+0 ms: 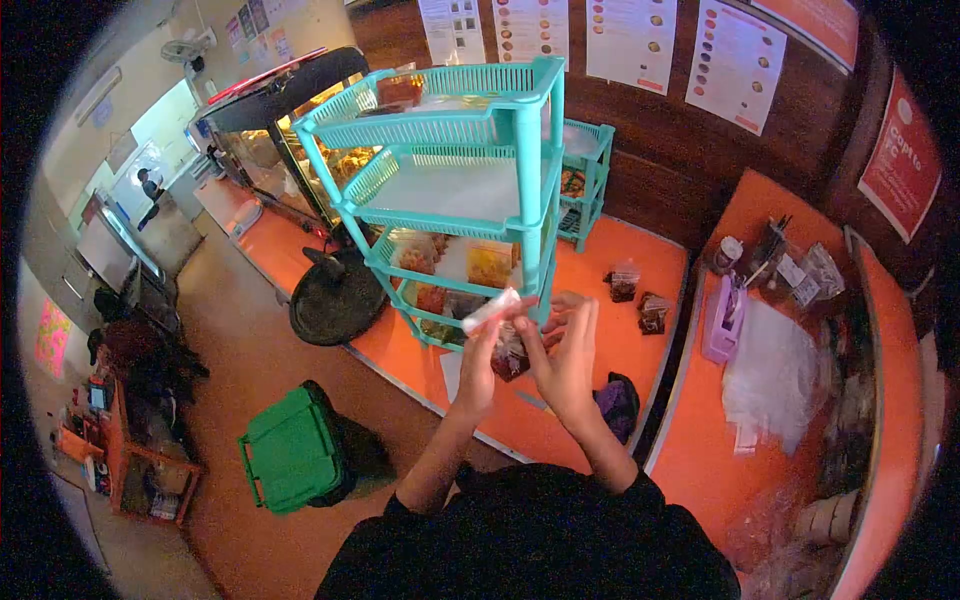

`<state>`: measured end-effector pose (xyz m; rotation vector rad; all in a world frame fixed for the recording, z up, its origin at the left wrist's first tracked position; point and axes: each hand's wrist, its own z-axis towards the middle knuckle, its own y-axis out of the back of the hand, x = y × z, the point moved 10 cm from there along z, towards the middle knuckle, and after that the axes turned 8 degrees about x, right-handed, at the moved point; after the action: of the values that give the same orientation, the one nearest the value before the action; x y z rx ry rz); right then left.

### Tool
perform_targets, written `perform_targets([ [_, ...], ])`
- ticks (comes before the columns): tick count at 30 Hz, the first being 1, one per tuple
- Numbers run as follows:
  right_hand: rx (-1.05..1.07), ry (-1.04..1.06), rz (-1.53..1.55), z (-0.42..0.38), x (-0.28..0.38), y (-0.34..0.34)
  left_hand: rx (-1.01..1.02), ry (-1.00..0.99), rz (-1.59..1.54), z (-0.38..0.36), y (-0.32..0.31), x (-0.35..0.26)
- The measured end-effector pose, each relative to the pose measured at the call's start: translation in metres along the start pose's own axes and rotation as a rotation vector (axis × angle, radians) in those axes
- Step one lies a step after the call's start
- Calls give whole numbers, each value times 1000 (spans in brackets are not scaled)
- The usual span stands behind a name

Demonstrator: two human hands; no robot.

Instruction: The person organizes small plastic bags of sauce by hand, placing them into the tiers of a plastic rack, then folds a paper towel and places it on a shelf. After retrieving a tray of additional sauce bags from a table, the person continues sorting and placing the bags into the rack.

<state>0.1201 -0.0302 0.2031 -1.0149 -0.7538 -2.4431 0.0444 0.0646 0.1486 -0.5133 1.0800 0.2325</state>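
Between my two hands, in front of the turquoise rack (530,170), is a small clear plastic bag (510,358) with dark contents in its lower part. My left hand (478,372) is closed around the bag's left side, below a whitish, shiny strip (492,312) that seems to be its top. My right hand (565,360) has thumb and fingers bent together at the bag's right side. Two similar dark-filled bags, a nearer one (653,313) and a farther one (622,283), lie on the orange counter (610,345) to the right. More filled bags (490,263) sit in the rack's lower tiers.
A purple tape dispenser (725,320) and a pile of clear bags (770,380) lie on the right counter. A dark purple bundle (617,405) is by my right forearm. A round black tray (338,300) and green bin (292,450) stand left. A person (150,190) is far off.
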Motion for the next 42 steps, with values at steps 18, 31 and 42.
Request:
perform_targets([
  [18, 262, -329, 680, -9, -48, -48, -34, -131, 528, 3, 25, -13],
  [31, 510, -283, 483, -47, -61, -77, 68, 138, 88, -62, 54, 22],
  [42, 552, 178, 282, -16, 22, -66, -5, -189, 474, -58, 40, -54],
])
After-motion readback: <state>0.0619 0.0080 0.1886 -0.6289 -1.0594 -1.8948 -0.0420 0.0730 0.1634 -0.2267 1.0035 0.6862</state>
